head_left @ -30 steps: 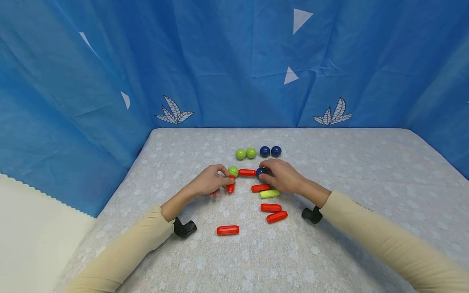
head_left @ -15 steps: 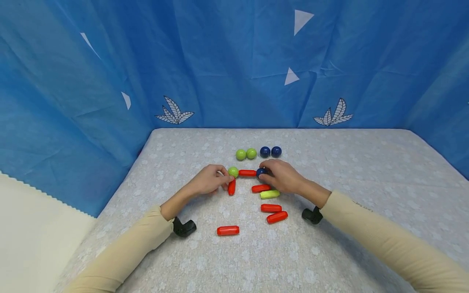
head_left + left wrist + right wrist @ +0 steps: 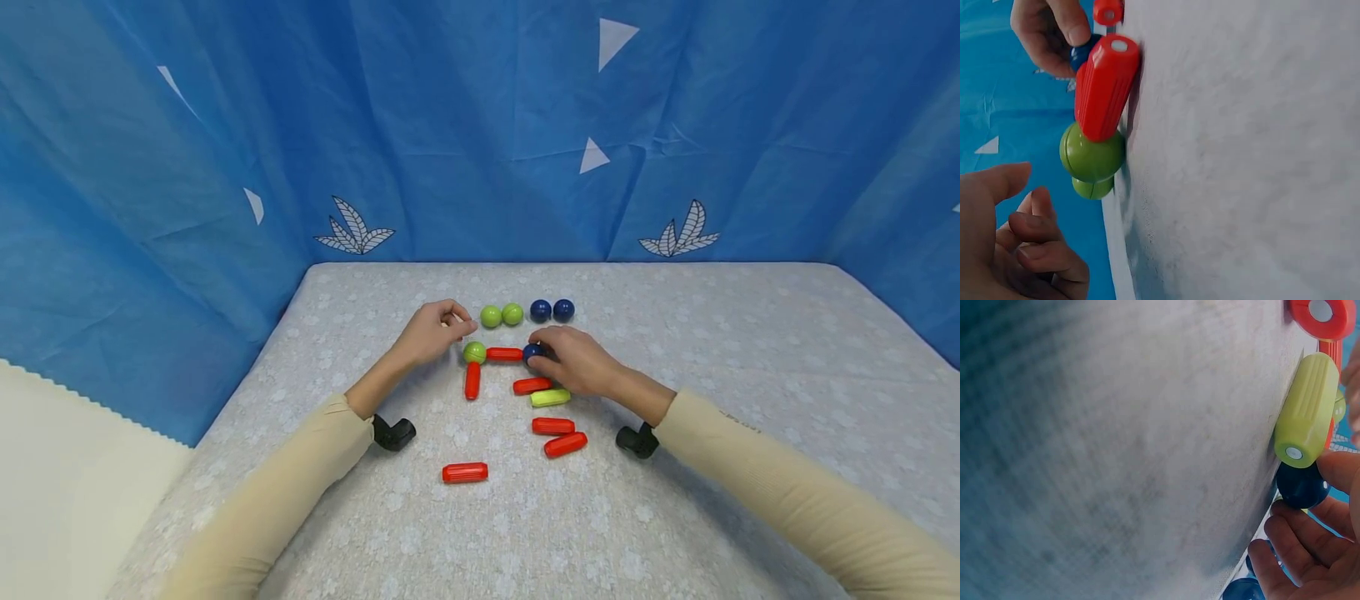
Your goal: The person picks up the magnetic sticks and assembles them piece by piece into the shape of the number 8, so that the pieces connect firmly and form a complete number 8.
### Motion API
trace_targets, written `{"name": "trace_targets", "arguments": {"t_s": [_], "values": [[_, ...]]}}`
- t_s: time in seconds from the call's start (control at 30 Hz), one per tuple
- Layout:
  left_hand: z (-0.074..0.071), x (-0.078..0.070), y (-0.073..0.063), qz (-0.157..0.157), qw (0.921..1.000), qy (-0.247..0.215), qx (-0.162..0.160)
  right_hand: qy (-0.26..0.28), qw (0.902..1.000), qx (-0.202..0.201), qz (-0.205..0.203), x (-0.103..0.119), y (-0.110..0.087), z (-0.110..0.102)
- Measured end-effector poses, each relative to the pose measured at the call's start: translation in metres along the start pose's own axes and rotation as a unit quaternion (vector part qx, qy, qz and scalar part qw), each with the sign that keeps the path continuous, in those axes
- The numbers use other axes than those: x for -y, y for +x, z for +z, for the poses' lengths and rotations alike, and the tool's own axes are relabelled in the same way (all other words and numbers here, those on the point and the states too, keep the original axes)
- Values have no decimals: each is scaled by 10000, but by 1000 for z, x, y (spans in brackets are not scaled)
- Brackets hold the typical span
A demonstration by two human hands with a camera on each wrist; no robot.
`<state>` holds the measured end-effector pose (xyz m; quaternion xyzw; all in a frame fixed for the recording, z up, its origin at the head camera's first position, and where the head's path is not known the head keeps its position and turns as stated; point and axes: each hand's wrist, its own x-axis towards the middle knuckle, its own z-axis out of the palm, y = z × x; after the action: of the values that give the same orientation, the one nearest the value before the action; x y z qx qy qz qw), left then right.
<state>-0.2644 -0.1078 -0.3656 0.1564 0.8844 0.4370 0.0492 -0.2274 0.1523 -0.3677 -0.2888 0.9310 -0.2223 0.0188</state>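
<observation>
Pinching a blue ball [image 3: 1300, 486], the right hand [image 3: 579, 362] sits at three o'clock from the empty, half-open left hand [image 3: 435, 332].

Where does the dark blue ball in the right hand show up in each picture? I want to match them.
Head: the dark blue ball is slightly right of and below centre.
Left wrist: upper left, the ball partly hidden behind the nearest red rod.
Right wrist: right side, below mid-height, the ball just under the yellow-green rod.
Shared landmark: the right hand, at the ball in every view.
</observation>
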Motion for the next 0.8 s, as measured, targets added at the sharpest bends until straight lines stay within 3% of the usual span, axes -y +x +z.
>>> {"name": "trace_targets", "arguments": {"t_s": [0.17,0.37,0.53,0.8], "values": [[4,-1,18,-37,10000,-49,-76,2,10000,6,5,-2,-1,0],[11,0,34,46,9994,256,225,9,10000,59,68,-2,0,0],[16,-3,41,190,9965,669,470,20,10000,61,65,-3,0,0],[20,-7,46,127,9950,777,622,2,10000,73,53,-2,0,-2]]}}
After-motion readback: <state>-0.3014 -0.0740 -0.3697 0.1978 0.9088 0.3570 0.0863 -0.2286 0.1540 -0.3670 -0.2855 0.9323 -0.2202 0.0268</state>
